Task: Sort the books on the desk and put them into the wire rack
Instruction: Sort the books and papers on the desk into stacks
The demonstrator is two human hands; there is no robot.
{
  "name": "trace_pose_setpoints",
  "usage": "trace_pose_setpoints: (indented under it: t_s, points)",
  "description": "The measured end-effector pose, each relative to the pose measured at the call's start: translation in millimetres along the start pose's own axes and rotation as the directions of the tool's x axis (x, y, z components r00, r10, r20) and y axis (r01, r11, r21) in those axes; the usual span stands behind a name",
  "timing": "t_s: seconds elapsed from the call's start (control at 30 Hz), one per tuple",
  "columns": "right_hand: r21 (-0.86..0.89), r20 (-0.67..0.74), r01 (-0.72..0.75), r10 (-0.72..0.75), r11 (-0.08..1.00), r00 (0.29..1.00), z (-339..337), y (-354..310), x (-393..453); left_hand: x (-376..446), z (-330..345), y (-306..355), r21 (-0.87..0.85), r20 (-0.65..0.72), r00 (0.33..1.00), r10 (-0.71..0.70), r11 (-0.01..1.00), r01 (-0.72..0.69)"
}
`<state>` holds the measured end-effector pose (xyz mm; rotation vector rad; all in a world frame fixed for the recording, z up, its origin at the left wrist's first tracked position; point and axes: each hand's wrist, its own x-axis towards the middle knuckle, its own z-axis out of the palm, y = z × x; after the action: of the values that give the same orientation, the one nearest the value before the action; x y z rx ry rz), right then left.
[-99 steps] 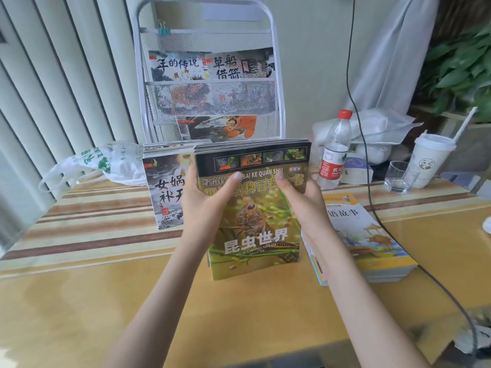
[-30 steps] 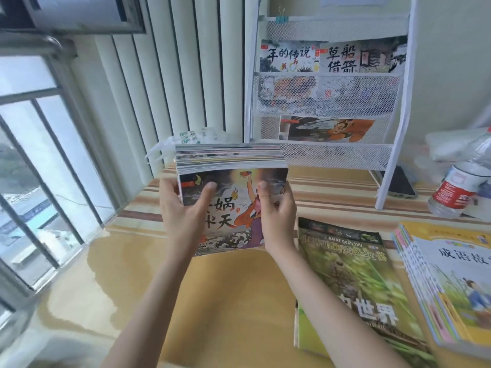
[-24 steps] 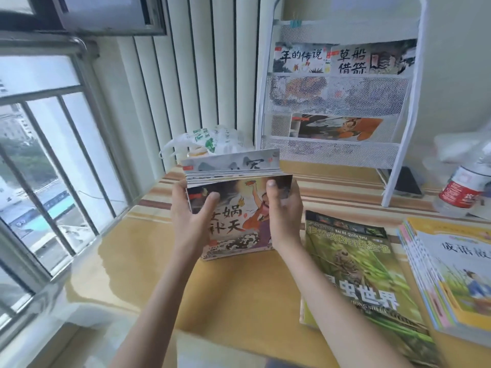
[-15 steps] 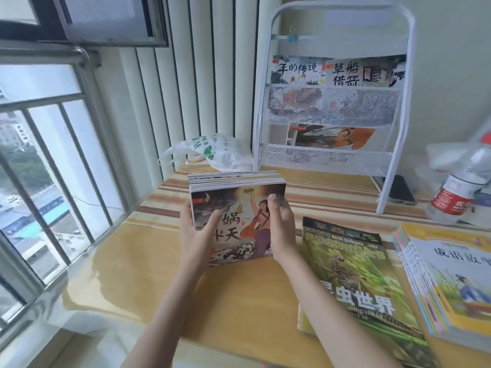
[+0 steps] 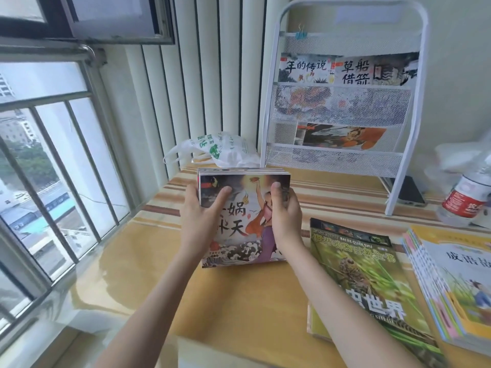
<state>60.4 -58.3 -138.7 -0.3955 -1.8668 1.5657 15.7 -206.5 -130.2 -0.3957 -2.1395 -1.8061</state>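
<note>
Lowered since half a second ago, the one stack of picture books (image 5: pixel 245 219) now stands upright on its bottom edge on the desk (image 5: pixel 239 296), cover facing the person, long axis vertical. Two hands grip its sides, left hand (image 5: pixel 198 221) and right hand (image 5: pixel 285 216), thumbs on the cover. Right lie one green insect book (image 5: pixel 364 277) and one pastel book stack (image 5: pixel 451 282); far behind stands one wire rack (image 5: pixel 342 110) showing three books.
</note>
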Motion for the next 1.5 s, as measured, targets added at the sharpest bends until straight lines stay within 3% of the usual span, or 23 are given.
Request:
trace_pose_setpoints:
  t_s: [0.1, 0.17, 0.33, 0.4, 0.53, 0.63, 0.7, 0.73, 0.8, 0.83, 0.9, 0.97, 1.07, 1.17, 1.27, 1.37, 1.5]
  points:
    - [-0.232, 0.113, -0.129, 0.158, 0.964, 0.981, -3.1, -14.9, 12.4, 22.4, -11.6, 13.1, 0.210, 0.125, 0.968, -0.216, 0.960, 0.187]
    - [-0.415, 0.189, -0.176, 0.274, 0.892, 0.943, -9.8, -23.6, 9.8, 27.6, -19.4, 17.8, 0.387, 0.225, 0.880, -0.417, 0.868, 0.312]
    - [-0.661, 0.254, -0.133, 0.387, 0.739, 0.886, -15.5, -2.5, -8.5, 20.2, -24.6, -10.6, 0.628, 0.312, 0.750, -0.584, 0.719, 0.298]
    - [-0.720, 0.237, -0.101, 0.381, 0.686, 0.894, -14.6, 10.0, -10.0, 15.4, -24.6, -19.1, 0.730, 0.315, 0.723, -0.615, 0.643, 0.230]
    - [-0.820, 0.158, -0.041, 0.295, 0.571, 0.942, -7.7, 19.0, -12.0, 15.0, -26.9, -20.4, 0.895, 0.313, 0.798, -0.515, 0.441, -0.067]
    - [-0.961, 0.132, 0.083, 0.170, 0.265, 0.977, -7.2, 8.7, -11.6, 26.6, -24.8, -6.5, 0.943, 0.333, 0.808, -0.486, 0.171, -0.286]
    - [-0.977, 0.135, 0.106, 0.151, 0.183, 0.979, -12.3, 1.1, -8.9, 33.4, -21.9, 4.9, 0.943, 0.321, 0.837, -0.443, 0.071, -0.324]
    - [-0.970, 0.159, 0.131, 0.129, 0.203, 0.979, -14.3, -1.7, -8.3, 35.8, -19.0, 6.4, 0.949, 0.314, 0.869, -0.382, 0.084, -0.305]
    - [-0.918, 0.243, 0.216, 0.043, 0.332, 0.969, -12.4, -3.1, -9.5, 34.7, -11.8, 3.3, 0.929, 0.336, 0.918, -0.212, 0.236, -0.285]
    - [-0.873, 0.311, 0.278, 0.018, 0.401, 0.950, -8.3, -2.1, -12.0, 31.1, -7.0, -2.2, 0.892, 0.392, 0.906, -0.162, 0.307, -0.331]
    - [-0.810, 0.480, 0.394, 0.106, 0.436, 0.871, 1.3, 2.4, -23.4, 18.6, 4.9, -19.8, 0.813, 0.545, 0.816, -0.192, 0.359, -0.458]
    - [-0.793, 0.552, 0.410, 0.246, 0.450, 0.797, 6.8, 11.7, -31.9, 9.0, 11.2, -36.8, 0.796, 0.583, 0.772, -0.254, 0.369, -0.480]
    - [-0.802, 0.548, 0.373, 0.326, 0.467, 0.771, 5.1, 15.4, -30.1, 14.4, 13.5, -40.7, 0.809, 0.578, 0.753, -0.316, 0.343, -0.477]
    - [-0.761, 0.546, 0.339, 0.265, 0.553, 0.795, -7.2, 1.9, -16.9, 33.4, 17.0, -27.6, 0.792, 0.606, 0.708, -0.361, 0.347, -0.501]
    - [-0.800, 0.406, 0.336, 0.037, 0.497, 0.913, -44.5, -9.3, 17.4, 64.7, 34.0, -2.6, 0.757, 0.565, 0.802, -0.192, 0.508, -0.411]
    - [-0.871, 0.218, 0.266, -0.160, 0.413, 0.963, -97.1, -7.8, 62.5, 97.9, 69.7, 23.7, 0.609, 0.479, 0.877, -0.036, 0.733, -0.302]
    - [-0.824, -0.223, 0.018, -0.353, 0.566, 0.909, -163.7, 0.1, 118.5, 144.0, 128.5, 30.0, 0.366, 0.320, 0.947, -0.001, 0.923, -0.122]
